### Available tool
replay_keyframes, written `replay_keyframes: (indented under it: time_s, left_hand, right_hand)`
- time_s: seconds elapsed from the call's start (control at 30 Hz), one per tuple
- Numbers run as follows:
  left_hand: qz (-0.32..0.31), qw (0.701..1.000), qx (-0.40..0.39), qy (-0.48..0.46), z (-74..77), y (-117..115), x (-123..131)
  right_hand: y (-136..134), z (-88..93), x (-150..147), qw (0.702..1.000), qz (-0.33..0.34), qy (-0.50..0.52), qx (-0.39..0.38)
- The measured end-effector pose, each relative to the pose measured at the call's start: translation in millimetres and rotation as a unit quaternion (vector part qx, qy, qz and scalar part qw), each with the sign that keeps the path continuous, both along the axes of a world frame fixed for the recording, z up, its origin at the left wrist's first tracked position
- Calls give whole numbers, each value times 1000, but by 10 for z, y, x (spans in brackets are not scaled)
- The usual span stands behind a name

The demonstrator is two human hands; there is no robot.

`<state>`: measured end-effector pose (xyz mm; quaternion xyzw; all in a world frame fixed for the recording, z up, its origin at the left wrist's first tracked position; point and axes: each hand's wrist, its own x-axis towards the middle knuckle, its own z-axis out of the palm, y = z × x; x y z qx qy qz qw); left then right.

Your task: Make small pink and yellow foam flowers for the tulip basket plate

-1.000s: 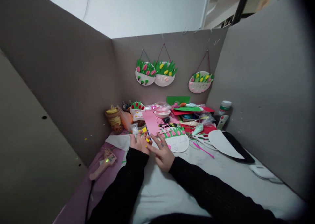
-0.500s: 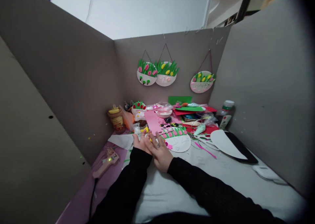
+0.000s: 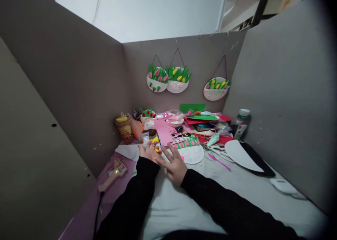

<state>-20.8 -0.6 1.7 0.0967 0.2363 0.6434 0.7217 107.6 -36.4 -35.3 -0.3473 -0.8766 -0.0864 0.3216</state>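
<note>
Palm up, my left hand [image 3: 148, 152] lies open over the desk with its fingers apart. A small yellow lump [image 3: 157, 150], perhaps modelling clay, is at its fingers. A smaller yellow bit [image 3: 155, 158] shows between the two hands, close to my right fingertips. My right hand [image 3: 176, 167], wearing a ring, is palm down with fingers spread, its fingertips beside the left palm. Just beyond it lies a white paper plate [image 3: 191, 155] with pink tulips and green leaves along its top; my right hand partly covers its left side.
A pink glue gun [image 3: 113, 178] with its light on rests at left. Scissors [image 3: 219, 151], a pink strip [image 3: 219, 162] and a white half plate [image 3: 242, 155] are at right. Behind stand a brown cup [image 3: 125, 129] and a bottle [image 3: 240, 124]. Decorated plates [image 3: 177, 85] hang on the grey partition.
My hands, which were pressed palm to palm, have come apart. The right has drawn off to the right, its fingers spreading, and the yellow bits now show.
</note>
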Motion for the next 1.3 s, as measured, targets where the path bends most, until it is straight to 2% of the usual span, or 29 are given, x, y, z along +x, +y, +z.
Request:
replay_keyframes:
  time_s: [0.07, 0.17, 0.27, 0.4, 0.53, 0.63, 0.8, 1.1, 1.2, 1.3]
  left_hand:
    - [-16, 1000, -20, 11, -6, 9, 11]
    - [-52, 998, -12, 17, -33, 26, 15]
    - [-36, 999, 6, 9, -66, 59, -15]
    - [-48, 998, -30, 28, -107, 97, -33]
    - [-63, 997, -13, 36, -135, 94, -18]
    - [-48, 998, -14, 40, -121, 79, 6]
    - [-83, 996, -33, 28, -59, 34, 93]
    - [-105, 994, -12, 34, -64, 4, 151]
    - [-93, 995, -22, 35, -78, 18, 148]
    - [-47, 996, -48, 63, -95, 57, 105]
  right_hand:
    - [7, -3, 6, 1000, 10, 5, 6]
    - [22, -2, 3, 999, -15, 28, 10]
    - [33, -11, 8, 999, -12, 36, 25]
    - [37, -18, 13, 999, 14, 31, 36]
    - [41, 10, 23, 999, -17, 50, 13]
    - [47, 19, 27, 995, -2, 100, -3]
    - [86, -26, 16, 977, 19, 207, -43]
    - [157, -100, 29, 964, 43, 256, -61]
    - [151, -79, 48, 960, 63, 267, -50]
    - [101, -60, 145, 958, 50, 277, -53]
